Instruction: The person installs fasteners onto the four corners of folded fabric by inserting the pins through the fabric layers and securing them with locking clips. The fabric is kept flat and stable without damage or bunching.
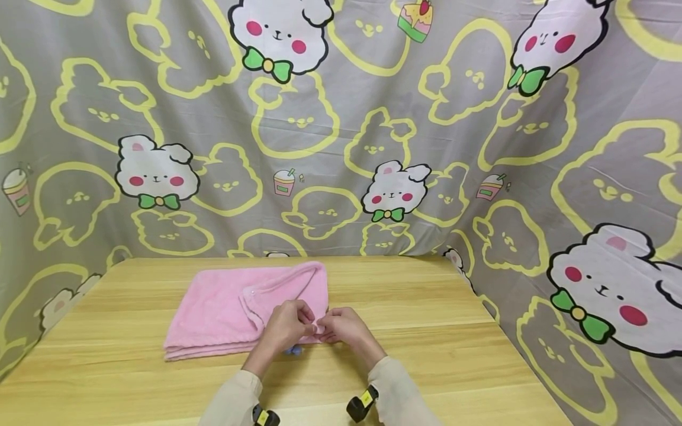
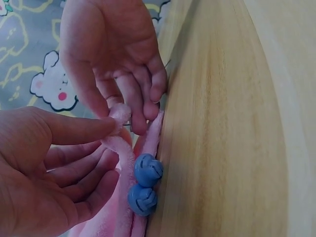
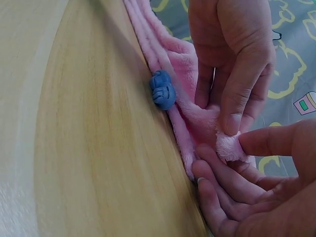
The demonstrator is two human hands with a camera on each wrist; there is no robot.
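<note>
A folded pink plush cloth (image 1: 213, 307) lies on the table, one flap turned back diagonally with a small pale dot near its corner. At its near right corner, my left hand (image 1: 288, 324) pinches the cloth's edge between thumb and fingers. My right hand (image 1: 348, 330) pinches the same bit of raised edge from the other side; the fingertips of both hands nearly meet. In the left wrist view, two rounded blue pieces (image 2: 147, 170) with dark slits sit side by side against the cloth's near edge. How they are fixed there is hidden.
The wooden table (image 1: 426, 355) has a light grain. A grey curtain (image 1: 330, 165) with white rabbit-like figures and yellow outlines hangs behind it and along both sides. Each sleeve carries a black and yellow wrist device (image 1: 362, 404).
</note>
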